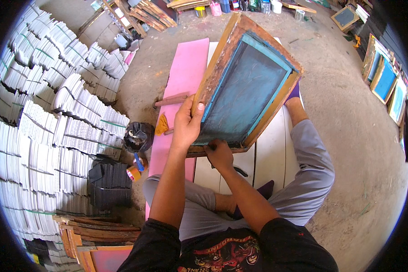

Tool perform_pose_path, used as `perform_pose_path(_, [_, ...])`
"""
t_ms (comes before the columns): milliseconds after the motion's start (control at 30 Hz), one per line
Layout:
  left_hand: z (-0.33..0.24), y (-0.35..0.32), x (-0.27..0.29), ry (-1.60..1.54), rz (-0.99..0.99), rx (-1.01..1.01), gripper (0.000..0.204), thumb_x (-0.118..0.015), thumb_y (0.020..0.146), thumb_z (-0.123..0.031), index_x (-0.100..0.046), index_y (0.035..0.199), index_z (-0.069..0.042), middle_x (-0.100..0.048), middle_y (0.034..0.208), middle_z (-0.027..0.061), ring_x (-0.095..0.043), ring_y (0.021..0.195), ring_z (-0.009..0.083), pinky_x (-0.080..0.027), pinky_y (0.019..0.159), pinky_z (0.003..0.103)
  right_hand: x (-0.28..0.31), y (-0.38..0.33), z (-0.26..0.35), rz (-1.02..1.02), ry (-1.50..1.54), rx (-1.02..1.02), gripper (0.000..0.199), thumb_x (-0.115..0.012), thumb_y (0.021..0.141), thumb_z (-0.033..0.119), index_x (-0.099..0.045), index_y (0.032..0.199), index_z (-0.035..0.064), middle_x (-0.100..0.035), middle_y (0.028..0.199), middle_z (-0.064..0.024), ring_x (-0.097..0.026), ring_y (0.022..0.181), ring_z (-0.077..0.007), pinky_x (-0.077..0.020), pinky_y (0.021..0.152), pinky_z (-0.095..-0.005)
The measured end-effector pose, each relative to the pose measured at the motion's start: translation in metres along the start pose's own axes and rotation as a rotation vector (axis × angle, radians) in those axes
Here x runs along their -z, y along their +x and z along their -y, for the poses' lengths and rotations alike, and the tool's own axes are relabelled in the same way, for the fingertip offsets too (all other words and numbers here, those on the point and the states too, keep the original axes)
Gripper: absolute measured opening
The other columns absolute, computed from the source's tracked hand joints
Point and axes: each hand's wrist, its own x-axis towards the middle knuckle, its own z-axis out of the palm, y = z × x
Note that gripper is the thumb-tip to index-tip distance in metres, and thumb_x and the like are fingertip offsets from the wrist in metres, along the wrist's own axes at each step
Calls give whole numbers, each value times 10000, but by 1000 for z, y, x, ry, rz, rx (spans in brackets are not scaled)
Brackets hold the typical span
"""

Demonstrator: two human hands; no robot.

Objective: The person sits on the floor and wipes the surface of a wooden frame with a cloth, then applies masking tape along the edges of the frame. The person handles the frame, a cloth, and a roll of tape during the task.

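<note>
A wooden screen-printing frame (213, 68) with dark blue mesh (247, 84) is raised and tilted in front of me. My left hand (189, 121) is wrapped round its left wooden side, thumb on the near face. At the frame's lower inner edge, my right hand (220, 155) has its fingers curled and pressed together against the mesh border. What those fingers pinch, if anything, is hidden. Beneath my right wrist, the dark handles of a hand tool (241, 172) show on the white boards (231, 181); its head is covered.
A pink board (186, 68) bears a wooden stick (172, 100) and a yellow cloth (161, 124). Left of it are a black bag (138, 136) and tape rolls (133, 173). Tall paper stacks (45, 149) fill the left; more printing frames (384, 80) lean at the right.
</note>
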Motion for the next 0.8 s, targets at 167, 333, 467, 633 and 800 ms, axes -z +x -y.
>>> perform_pose_path(167, [3,0,2,31,-7,24,385,-556,1045,-310,-592,1287,-13,-656,1005,102,-584,937,162,-475,856,316,0,-4,7,-71,109,-41,250,-735,860,283,-732,982,65,-708,944,-167,-679,911,-357,-530,799,-435])
perform_pose_path(333, [2,1,1,32,-6,3,388,-548,1046,-318,-592,1286,-16,-656,990,107,-586,919,164,-477,849,315,1,0,8,42,207,-124,258,-683,887,292,-761,1040,99,-689,1117,-209,-683,993,-402,-546,838,-495])
perform_pose_path(467, [2,2,0,10,2,5,381,-544,1048,-311,-594,1278,-12,-651,979,97,-578,912,156,-475,845,311,-2,5,7,27,67,-93,258,-648,918,277,-744,1055,80,-686,1120,-208,-684,978,-412,-544,823,-508])
perform_pose_path(633, [8,3,5,27,-6,22,391,-536,1054,-321,-588,1279,-5,-640,980,85,-562,919,148,-469,847,305,-2,6,-3,28,1,55,234,-625,946,233,-689,1041,28,-680,1048,-219,-667,953,-418,-517,805,-518])
perform_pose_path(800, [6,2,4,44,-37,30,404,-529,1056,-329,-579,1285,0,-648,1004,102,-568,938,156,-471,862,316,3,-8,-2,-61,-113,205,147,-640,943,171,-662,998,36,-640,966,-169,-653,869,-393,-512,722,-485])
